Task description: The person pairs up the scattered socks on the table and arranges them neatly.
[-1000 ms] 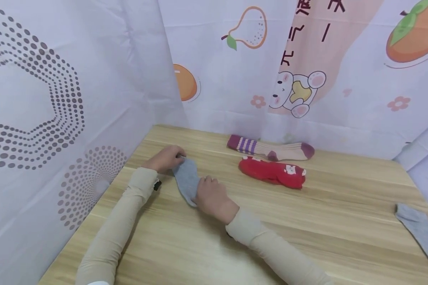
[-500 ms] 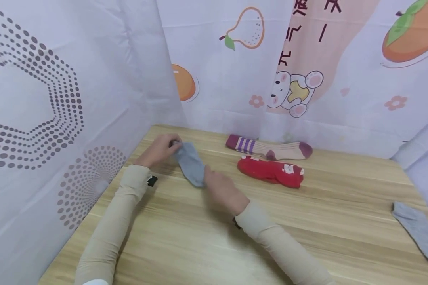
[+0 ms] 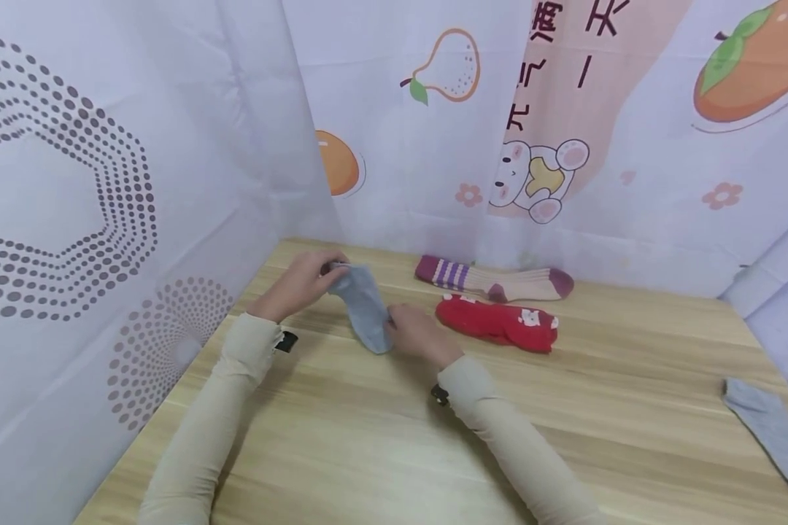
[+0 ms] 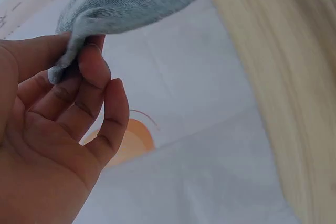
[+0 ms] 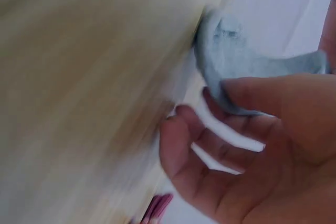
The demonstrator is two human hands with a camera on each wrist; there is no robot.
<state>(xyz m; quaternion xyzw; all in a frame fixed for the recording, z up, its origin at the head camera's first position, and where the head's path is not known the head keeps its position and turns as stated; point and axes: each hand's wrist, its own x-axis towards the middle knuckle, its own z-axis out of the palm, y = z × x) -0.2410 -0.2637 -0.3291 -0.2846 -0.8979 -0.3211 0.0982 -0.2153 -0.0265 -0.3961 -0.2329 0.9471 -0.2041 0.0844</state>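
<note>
A grey-blue sock (image 3: 365, 306) is stretched between both hands over the left part of the table. My left hand (image 3: 304, 283) pinches its cuff end; in the left wrist view the fabric (image 4: 131, 3) is caught between thumb and fingers. My right hand (image 3: 422, 334) pinches the toe end, and the right wrist view shows the sock (image 5: 236, 59) between thumb and index finger with the other fingers loosely bent. Just beyond the right hand lies a red sock (image 3: 492, 322) with white figures. Behind that lies a cream sock (image 3: 515, 281) with purple stripes, heel and toe.
Another grey sock (image 3: 768, 430) lies at the table's right edge. The wooden table (image 3: 341, 437) meets a printed white curtain (image 3: 394, 146) at the back and a dotted white curtain (image 3: 190, 182) on the left.
Both hands have shifted away from the body and slightly right, carrying the grey-blue sock with them. The right hand has come nearer the red sock. The other socks stay put.
</note>
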